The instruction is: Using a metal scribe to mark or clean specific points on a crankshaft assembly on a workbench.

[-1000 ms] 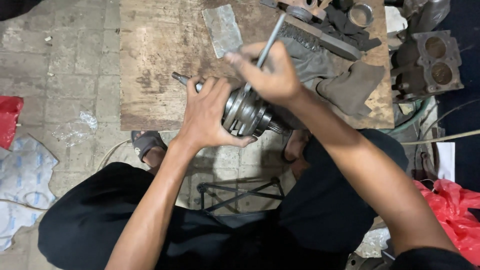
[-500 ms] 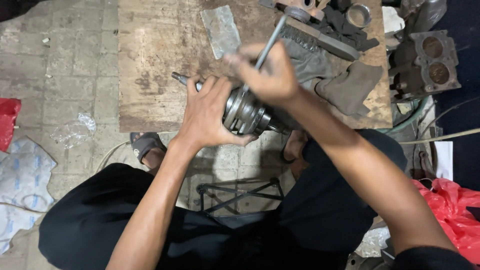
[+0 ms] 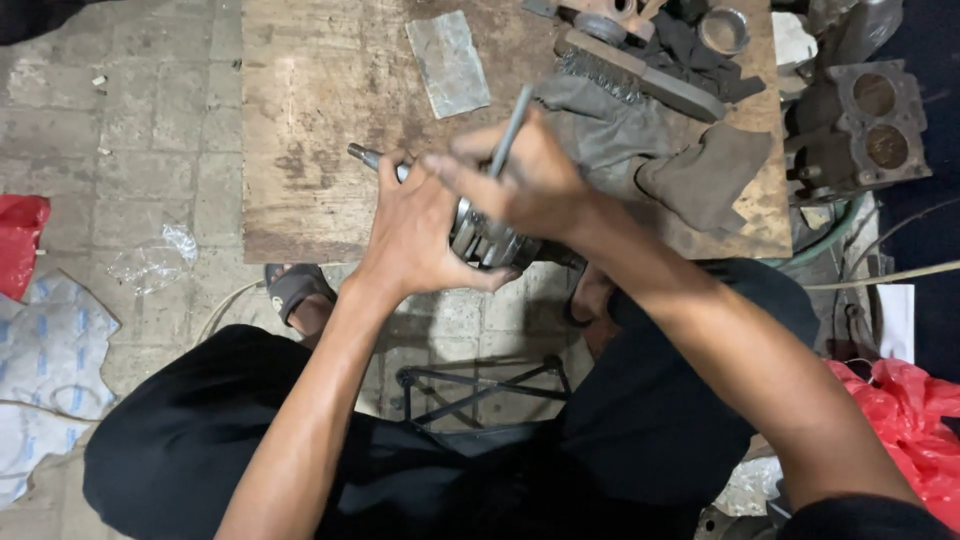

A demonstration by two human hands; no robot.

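Left hand: I see my left hand (image 3: 415,225) clasped around the metal shaft part (image 3: 485,238), steadying it at the near edge of the wooden board (image 3: 320,100).
Right hand: my right hand (image 3: 525,180) grips a thin metal rod (image 3: 510,130), standing over that part.
Nearby: grey cloth (image 3: 640,140), engine block (image 3: 860,125).

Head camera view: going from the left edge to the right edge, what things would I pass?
Red bag → crumpled clear plastic → sandalled foot → left hand gripping the metal shaft assembly → right hand holding a thin metal rod → grey rag → two-bore engine block.
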